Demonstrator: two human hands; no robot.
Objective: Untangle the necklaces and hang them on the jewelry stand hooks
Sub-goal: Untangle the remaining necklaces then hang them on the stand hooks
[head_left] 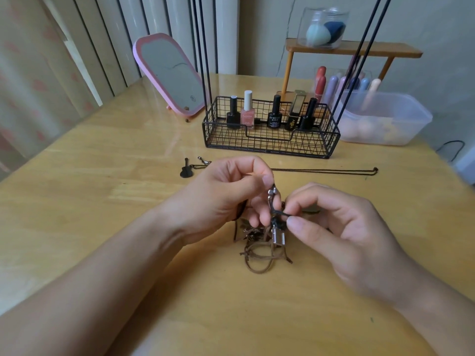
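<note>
Both hands pinch the knotted cords (276, 217) just above the desk (102, 201), left hand (226, 196) high, right hand (334, 227) at the knot; soft, light, probably snag-prone cord, best gripped near the metal clasp (279, 236).

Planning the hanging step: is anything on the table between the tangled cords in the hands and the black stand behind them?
Yes. The dark chain necklace with a guitar pendant lies stretched across the wooden table, between the tangled brown cord necklaces and the black wire jewelry stand basket. It lies flat. The hooks are out of view.
</note>
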